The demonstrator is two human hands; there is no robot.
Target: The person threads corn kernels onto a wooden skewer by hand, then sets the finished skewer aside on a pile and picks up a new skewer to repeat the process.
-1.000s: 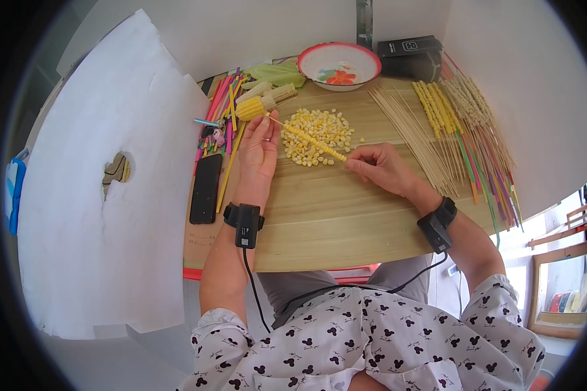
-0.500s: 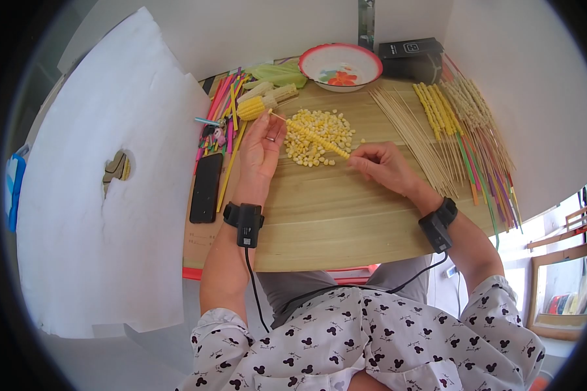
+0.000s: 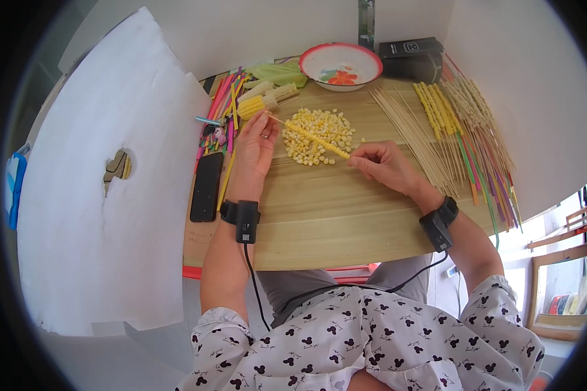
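A thin wooden skewer threaded with yellow corn kernels (image 3: 313, 137) slants across the middle, its bare tip up at the left. My right hand (image 3: 386, 168) pinches its lower right end between thumb and fingers. At the upper left end, my left hand (image 3: 255, 146) has its fingertips closed at the bare tip; whether a kernel is also between them is too small to tell. Beneath the skewer lies a pile of loose corn kernels (image 3: 332, 124) on the wooden table (image 3: 332, 208). A partly stripped corn cob (image 3: 252, 107) sits just beyond my left hand.
Bare skewers (image 3: 411, 133) lie at right, beside finished corn skewers (image 3: 434, 107) and colored sticks (image 3: 469, 159). An enamel bowl (image 3: 310, 65) and a black box (image 3: 411, 49) stand at the back. Left are a phone (image 3: 206, 188), colored strips (image 3: 222, 98) and a white panel (image 3: 104, 241).
My left hand has shifted slightly left, near the skewer's tip, and more of the bare tip shows. My right hand holds almost the same place.
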